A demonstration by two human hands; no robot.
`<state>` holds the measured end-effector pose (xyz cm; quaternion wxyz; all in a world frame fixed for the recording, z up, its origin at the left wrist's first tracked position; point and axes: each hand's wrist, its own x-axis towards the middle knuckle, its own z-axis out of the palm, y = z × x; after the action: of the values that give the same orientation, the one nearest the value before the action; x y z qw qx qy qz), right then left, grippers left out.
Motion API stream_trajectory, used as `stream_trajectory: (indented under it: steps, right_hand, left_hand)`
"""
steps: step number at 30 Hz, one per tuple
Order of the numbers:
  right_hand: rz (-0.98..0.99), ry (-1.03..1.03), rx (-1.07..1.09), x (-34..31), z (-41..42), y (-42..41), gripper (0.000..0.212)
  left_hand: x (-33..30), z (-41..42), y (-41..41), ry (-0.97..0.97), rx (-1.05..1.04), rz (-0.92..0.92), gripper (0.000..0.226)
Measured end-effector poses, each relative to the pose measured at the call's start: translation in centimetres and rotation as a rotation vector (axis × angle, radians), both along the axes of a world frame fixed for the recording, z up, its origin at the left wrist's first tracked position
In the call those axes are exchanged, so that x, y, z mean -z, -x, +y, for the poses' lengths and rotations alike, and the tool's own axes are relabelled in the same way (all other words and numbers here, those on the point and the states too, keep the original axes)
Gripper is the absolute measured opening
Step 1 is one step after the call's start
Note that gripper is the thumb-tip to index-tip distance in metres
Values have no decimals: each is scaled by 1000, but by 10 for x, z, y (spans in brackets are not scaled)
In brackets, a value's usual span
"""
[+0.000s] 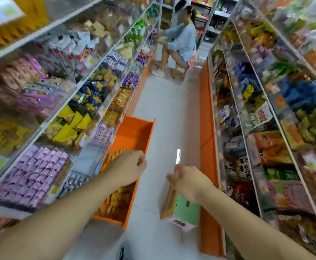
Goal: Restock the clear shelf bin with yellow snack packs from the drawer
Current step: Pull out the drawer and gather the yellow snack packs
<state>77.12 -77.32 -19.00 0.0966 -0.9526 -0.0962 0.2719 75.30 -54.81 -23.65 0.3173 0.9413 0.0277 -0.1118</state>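
Observation:
An orange drawer (134, 132) stands pulled out into the aisle at the foot of the left shelving. Yellow-orange snack packs (116, 199) lie in rows in its near half. My left hand (127, 167) hovers over those packs by the drawer's right wall, fingers curled downward; what they hold is hidden. My right hand (187, 182) hangs over the floor to the right of the drawer, fingers loosely curled and holding nothing. A clear shelf bin (89, 160) just left of the drawer looks nearly empty. Another bin (69, 126) above it holds yellow packs.
Shelves of clear bins full of snacks line both sides of a narrow aisle with a pale floor (164, 113). A small green and pink stool (183, 209) sits under my right hand. A person (179, 44) sits on a stool at the aisle's far end.

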Motion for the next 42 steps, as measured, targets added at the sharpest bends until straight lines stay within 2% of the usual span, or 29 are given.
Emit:
stream_trajectory:
  steps: [3,7,11,14,17,21,24,27,31,38,42]
  right_hand:
    - [5,5,-55,-3,19,-40,40]
    - [-1,10,-195,2,60,-90,44]
    - [-7,13,-408,17,120,-142,39]
    - [33,16,-570,34,167,-178,38]
    - [88,24,-762,49,208,-204,37]
    - [144,57,-987,57,245,-211,37]
    - [174,65,-1064,59,259,-201,36]
    - [193,76,-1143,59,264,-187,37]
    - [191,64,-1170,70,261,-169,36]
    - [223,118,-1210,126,250,-166,36]
    - [258,136,-1251,174,255,-191,32]
  left_hand:
    - [0,17,-24,13,-54,0,18]
    - [5,49,-45,7,-163,13,23]
    - [22,89,-50,35,-340,72,17]
    - [31,113,-45,67,-495,103,25]
    - [44,129,-26,85,-637,127,18]
    - [52,120,17,141,-870,139,15]
    - [56,99,49,128,-1059,133,18]
    - [62,80,74,189,-1208,79,12]
    - [76,64,94,195,-1277,21,16]
    - [116,39,88,200,-1262,94,14]
    - [163,24,59,326,-1297,136,14]
